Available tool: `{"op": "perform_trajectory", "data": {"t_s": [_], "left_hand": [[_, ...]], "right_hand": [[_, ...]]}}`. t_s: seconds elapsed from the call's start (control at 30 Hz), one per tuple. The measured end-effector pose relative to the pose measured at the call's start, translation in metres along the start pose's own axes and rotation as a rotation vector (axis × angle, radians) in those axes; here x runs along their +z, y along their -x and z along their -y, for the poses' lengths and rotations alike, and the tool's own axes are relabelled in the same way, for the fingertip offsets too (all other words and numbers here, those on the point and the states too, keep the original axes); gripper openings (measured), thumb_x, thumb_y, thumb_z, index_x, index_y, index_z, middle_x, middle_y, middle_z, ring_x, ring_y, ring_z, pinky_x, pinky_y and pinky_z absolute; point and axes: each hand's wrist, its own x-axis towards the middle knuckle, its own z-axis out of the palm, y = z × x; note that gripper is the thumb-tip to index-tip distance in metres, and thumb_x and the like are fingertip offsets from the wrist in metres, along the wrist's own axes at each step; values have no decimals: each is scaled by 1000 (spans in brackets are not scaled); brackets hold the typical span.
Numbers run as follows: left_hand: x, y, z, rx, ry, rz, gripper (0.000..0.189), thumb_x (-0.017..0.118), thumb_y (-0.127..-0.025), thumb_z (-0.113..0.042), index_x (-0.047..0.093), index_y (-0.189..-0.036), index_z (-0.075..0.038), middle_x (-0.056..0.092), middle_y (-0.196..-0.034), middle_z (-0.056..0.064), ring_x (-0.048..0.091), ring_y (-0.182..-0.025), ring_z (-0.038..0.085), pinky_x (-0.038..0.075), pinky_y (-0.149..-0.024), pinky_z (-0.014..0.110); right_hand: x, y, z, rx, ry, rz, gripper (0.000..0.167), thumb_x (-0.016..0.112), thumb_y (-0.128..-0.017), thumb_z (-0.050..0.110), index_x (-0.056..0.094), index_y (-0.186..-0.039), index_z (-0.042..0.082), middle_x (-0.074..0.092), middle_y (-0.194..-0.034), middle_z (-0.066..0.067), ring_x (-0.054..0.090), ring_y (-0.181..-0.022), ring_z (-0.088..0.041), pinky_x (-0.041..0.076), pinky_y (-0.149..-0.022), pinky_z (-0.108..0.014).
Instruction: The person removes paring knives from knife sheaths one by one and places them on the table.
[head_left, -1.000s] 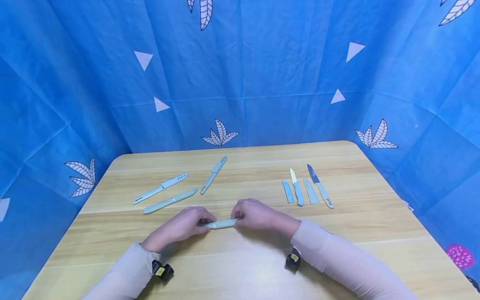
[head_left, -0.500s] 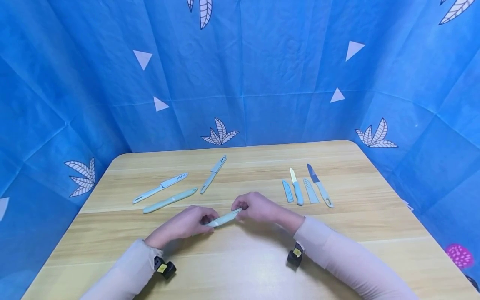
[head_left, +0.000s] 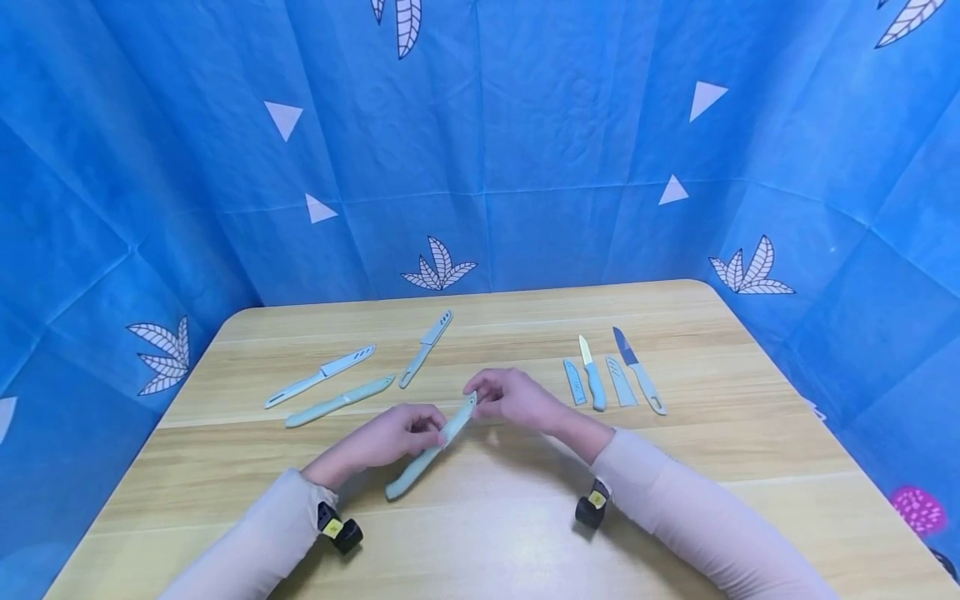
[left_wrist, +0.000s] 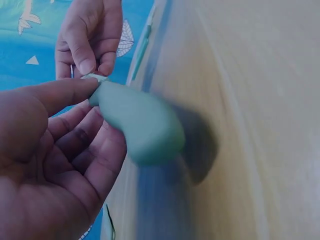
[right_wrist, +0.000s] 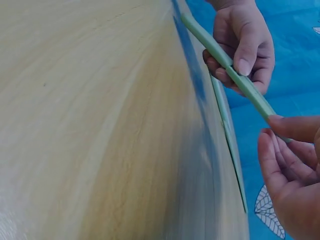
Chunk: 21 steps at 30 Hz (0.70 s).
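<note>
Both my hands hold one pale green sheathed knife [head_left: 411, 477] tilted above the table. My left hand [head_left: 397, 435] pinches it near its middle, where handle and sheath meet. At the sheath's tip, my right hand [head_left: 516, 402] pinches with thumb and fingers. The handle [left_wrist: 145, 125] points down towards the person in the head view, its rounded end uncovered. In the right wrist view the sheath [right_wrist: 252, 95] runs between the two hands. Its blade is hidden.
Beyond the left hand lie a green sheathed knife [head_left: 340, 402] and two blue sheathed knives [head_left: 295, 390] [head_left: 417, 364]. At right lie two bare-bladed knives [head_left: 596, 387] [head_left: 647, 387] beside two loose sheaths [head_left: 575, 382] [head_left: 622, 382]. A blue curtain [head_left: 555, 233] surrounds the wooden table [head_left: 510, 533].
The knife has been raised and turned from nearly level to steeply slanted, sheath tip away. Its handle has come into view below the left hand. The right hand has moved farther from the person.
</note>
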Motion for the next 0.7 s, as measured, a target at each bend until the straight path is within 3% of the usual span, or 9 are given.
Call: {"op": "perform_trajectory", "data": {"t_s": [0.17, 0.3, 0.53, 0.7], "left_hand": [[0, -1, -2, -18, 138, -24, 12, 62, -96, -15, 64, -104, -6, 66, -88, 6, 62, -78, 22, 58, -68, 34], [-1, -1, -4, -41, 222, -55, 13, 60, -96, -12, 62, -105, -2, 66, -90, 9, 64, -81, 24, 60, -73, 37], [-2, -2, -8, -71, 361, -119, 18, 63, -95, -12, 57, -106, 1, 62, -91, 12, 65, -85, 25, 62, -77, 39], [-4, -3, -11, -58, 463, -168, 15, 59, -96, -8, 54, -105, 3, 65, -96, 14, 68, -87, 28, 61, -83, 41]], "right_hand": [[-2, -1, 0, 15, -119, -30, 42, 68, -89, 0, 54, -129, 0, 70, -101, -12, 67, -94, -25, 57, -85, -30], [-1, 0, -1, 29, -166, -14, 40, 65, -91, -1, 53, -129, -2, 68, -107, -19, 66, -98, -33, 58, -87, -33], [1, 7, -1, 80, -156, 13, 37, 67, -94, 22, 59, -125, 2, 68, -105, -7, 66, -96, -25, 58, -86, -31], [3, 14, -3, 117, -251, 65, 42, 66, -95, 29, 60, -126, 1, 66, -113, -9, 65, -104, -27, 56, -92, -32]]}}
